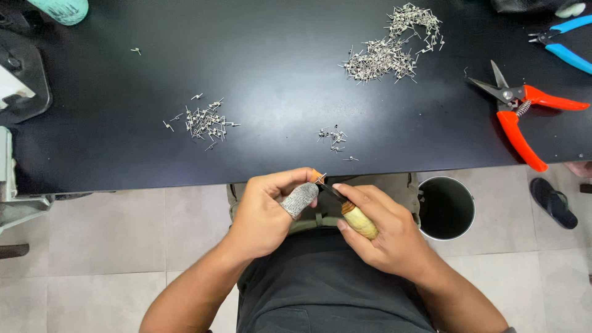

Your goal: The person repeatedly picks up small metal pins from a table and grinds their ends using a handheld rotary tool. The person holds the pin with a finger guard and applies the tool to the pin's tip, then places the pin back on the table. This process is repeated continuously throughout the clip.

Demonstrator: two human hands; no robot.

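Both hands met low in the frame's centre, below the black worktop [277, 74]: left hand [268, 213], thumb shielded by a grey mesh guard [300, 198], pinched a tiny metal piece [319, 179], while right hand [379, 231] gripped a wooden-handled knife [351, 213] against it.

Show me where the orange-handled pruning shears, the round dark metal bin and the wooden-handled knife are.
Orange-handled pruning shears [524, 114]: head view, on the pivot end of the handles.
Round dark metal bin [468, 192]: head view, on its rim's right edge.
Wooden-handled knife [361, 223]: head view, on the pale handle, in the right hand.
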